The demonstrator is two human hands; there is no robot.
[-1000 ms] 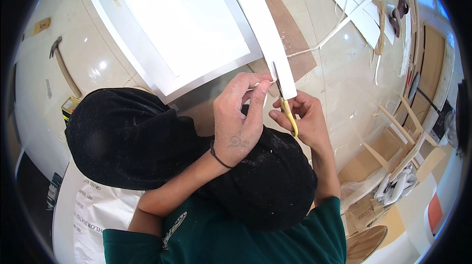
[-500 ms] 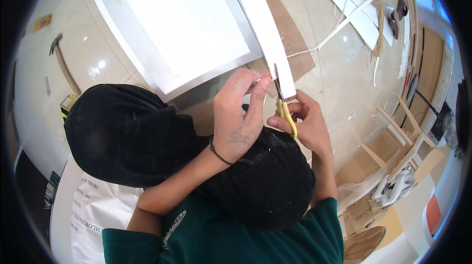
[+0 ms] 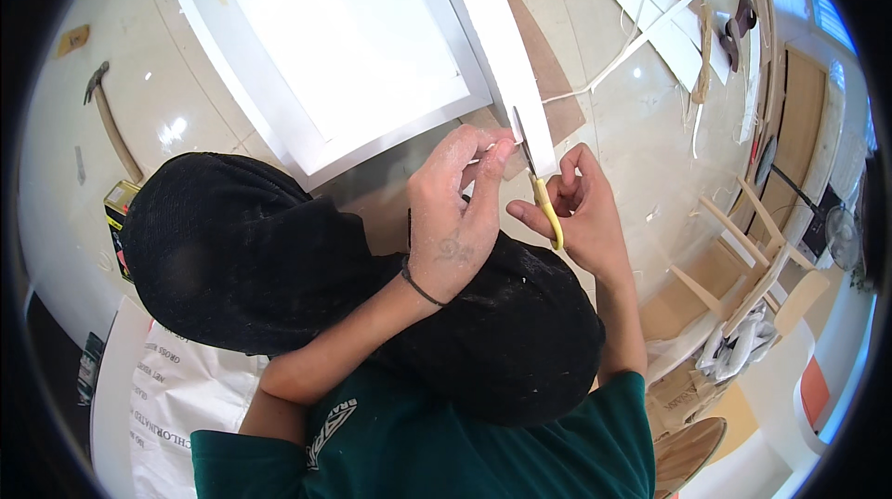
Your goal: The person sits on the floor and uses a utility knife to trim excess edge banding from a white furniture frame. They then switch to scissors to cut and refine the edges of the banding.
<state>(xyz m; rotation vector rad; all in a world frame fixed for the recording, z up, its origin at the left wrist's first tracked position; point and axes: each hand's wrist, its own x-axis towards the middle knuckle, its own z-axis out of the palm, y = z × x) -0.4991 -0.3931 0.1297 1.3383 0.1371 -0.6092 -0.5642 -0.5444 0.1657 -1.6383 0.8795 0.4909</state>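
My left hand point(image 3: 455, 206) pinches a small white piece, mostly hidden by the fingertips, at the near end of a long white strip point(image 3: 497, 44). Yellow-handled scissors point(image 3: 548, 211) are in my right hand point(image 3: 581, 211), with the thumb against the handle and the index finger raised off it. The scissor blades lie along the strip's near end, beside my left fingertips. The strip runs along the right side of a large white panel point(image 3: 269, 137) with a raised border, standing just beyond my knees.
A hammer point(image 3: 116, 127) and a yellow-black tape measure point(image 3: 121, 202) lie left of my knees. White offcuts point(image 3: 641, 6) and a brown sheet point(image 3: 562, 109) are on the tiled floor. To the right are a wooden chair point(image 3: 697, 290) and a fan point(image 3: 841, 234); a white printed sack point(image 3: 186, 397) lies at lower left.
The fingers of my right hand have lifted and spread around the scissor handle. My left hand keeps its pinch. The view has shifted slightly.
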